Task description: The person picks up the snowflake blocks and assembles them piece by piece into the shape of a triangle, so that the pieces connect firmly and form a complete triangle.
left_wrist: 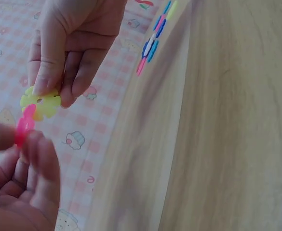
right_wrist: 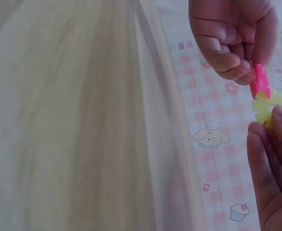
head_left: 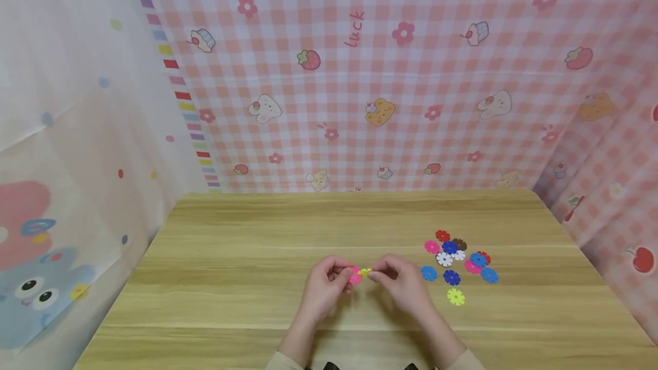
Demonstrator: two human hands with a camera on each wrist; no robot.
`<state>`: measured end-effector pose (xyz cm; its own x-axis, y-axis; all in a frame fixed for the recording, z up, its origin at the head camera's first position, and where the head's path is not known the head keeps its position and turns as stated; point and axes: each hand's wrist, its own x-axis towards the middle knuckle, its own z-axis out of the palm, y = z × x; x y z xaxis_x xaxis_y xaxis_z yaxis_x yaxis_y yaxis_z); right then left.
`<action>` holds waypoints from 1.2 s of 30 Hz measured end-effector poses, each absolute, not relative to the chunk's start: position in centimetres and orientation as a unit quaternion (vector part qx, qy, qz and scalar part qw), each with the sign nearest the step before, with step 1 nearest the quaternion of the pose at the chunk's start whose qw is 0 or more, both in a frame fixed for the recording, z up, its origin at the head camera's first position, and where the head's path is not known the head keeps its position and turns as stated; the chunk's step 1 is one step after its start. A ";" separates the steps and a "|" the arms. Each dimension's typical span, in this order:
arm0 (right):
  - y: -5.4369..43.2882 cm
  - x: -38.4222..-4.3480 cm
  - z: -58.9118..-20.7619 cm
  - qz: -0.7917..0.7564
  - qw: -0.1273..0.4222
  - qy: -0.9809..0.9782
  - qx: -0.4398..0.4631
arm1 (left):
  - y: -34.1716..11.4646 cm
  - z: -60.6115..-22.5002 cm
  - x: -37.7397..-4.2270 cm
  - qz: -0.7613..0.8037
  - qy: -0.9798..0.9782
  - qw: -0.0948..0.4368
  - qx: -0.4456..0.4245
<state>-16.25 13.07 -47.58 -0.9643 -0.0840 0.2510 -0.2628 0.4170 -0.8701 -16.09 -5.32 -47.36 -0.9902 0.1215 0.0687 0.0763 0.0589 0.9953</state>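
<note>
Between thumb and fingers my left hand (head_left: 325,287) pinches a pink notched plastic disc (head_left: 356,275). My right hand (head_left: 403,284) pinches a yellow notched disc (head_left: 364,272) by its edge. The two discs meet at their rims, set crosswise, above the wooden table. In the left wrist view the pink disc (left_wrist: 25,126) stands edge-on while the yellow disc (left_wrist: 40,102) shows its flat face and centre hole. From the right wrist the pink disc (right_wrist: 260,81) overlaps the rim of the yellow disc (right_wrist: 270,107), under my right thumb.
To the right of my hands lie several loose notched discs on the wooden table (head_left: 231,278), among them a yellow one (head_left: 455,297), a white one (head_left: 444,259) and a red one (head_left: 442,236). Some overlap. A pink checked cloth (head_left: 349,84) hangs behind the table.
</note>
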 end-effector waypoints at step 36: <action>17.3 -16.3 -47.2 0.545 0.032 -0.835 0.066 | -5.3 -47.7 -16.3 0.598 0.782 -0.111 0.139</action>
